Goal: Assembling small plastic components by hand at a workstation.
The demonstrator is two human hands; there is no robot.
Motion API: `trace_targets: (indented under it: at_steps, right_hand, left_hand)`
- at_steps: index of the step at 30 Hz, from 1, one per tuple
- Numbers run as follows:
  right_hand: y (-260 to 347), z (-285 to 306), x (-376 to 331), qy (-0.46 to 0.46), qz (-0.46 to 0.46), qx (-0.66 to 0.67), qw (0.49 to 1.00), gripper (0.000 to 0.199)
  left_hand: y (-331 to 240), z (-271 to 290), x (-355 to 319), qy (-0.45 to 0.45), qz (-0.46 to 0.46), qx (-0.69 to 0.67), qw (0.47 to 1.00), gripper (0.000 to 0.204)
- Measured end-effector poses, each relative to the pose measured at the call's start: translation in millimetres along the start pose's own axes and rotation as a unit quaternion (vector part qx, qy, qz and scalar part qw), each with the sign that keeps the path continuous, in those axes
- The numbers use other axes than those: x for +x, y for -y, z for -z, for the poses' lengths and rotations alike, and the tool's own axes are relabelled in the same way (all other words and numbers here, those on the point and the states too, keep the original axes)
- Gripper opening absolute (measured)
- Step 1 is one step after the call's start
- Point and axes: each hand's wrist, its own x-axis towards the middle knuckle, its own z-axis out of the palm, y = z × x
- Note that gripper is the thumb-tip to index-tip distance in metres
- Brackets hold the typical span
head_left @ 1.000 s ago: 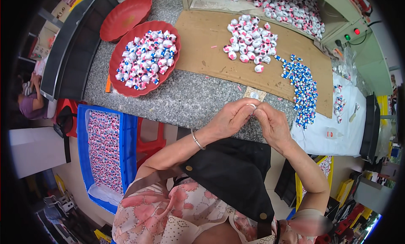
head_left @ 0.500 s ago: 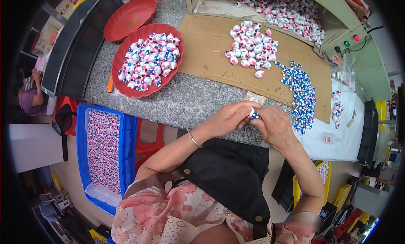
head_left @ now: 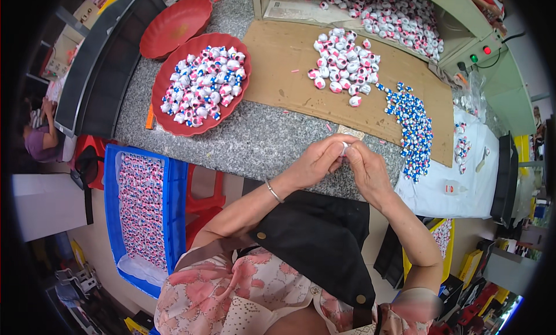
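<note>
Speckled stone-look countertop (head_left: 260, 132), matt cardboard sheet (head_left: 278, 57), glossy white heads (head_left: 346, 63), shiny metal bangle (head_left: 274, 192)

One wide fisheye view from the head, downward, near the hands (head_left: 314, 163) and worktop (head_left: 263, 132).

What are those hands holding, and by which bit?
A small white piece, held between the left hand and the right hand; they hide most of it, so which bit can't be told.

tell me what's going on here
The person's left hand and right hand pinch a small white piece, partly hidden, near the front edge of the counter. Beyond, a pink and white pile lies on cardboard, with a blue and white pile right of it. The filled red bowl stands at left.
</note>
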Motion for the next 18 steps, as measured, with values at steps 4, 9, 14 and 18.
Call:
trace_targets:
  at_steps: [4, 9, 14, 18]
  right_hand:
    - [-6, 12, 3, 0.037, -0.074, 0.025, 0.996, 0.017]
    - [-8, 7, -4, -0.027, -0.033, 0.147, 0.988, 0.024]
    - [-10, 13, -7, 0.068, -0.074, 0.170, 0.980, 0.058]
    - [-14, 12, -5, 0.034, -0.018, 0.118, 0.992, 0.058]
  left_hand:
    - [-8, 10, 0, -0.002, 0.100, -0.117, 0.988, 0.038]
    - [-11, 16, 2, -0.015, 0.090, -0.104, 0.990, 0.027]
    - [-11, 16, 2, 0.040, 0.121, -0.073, 0.989, 0.035]
    - [-14, 9, -1, 0.060, 0.086, -0.054, 0.993, 0.034]
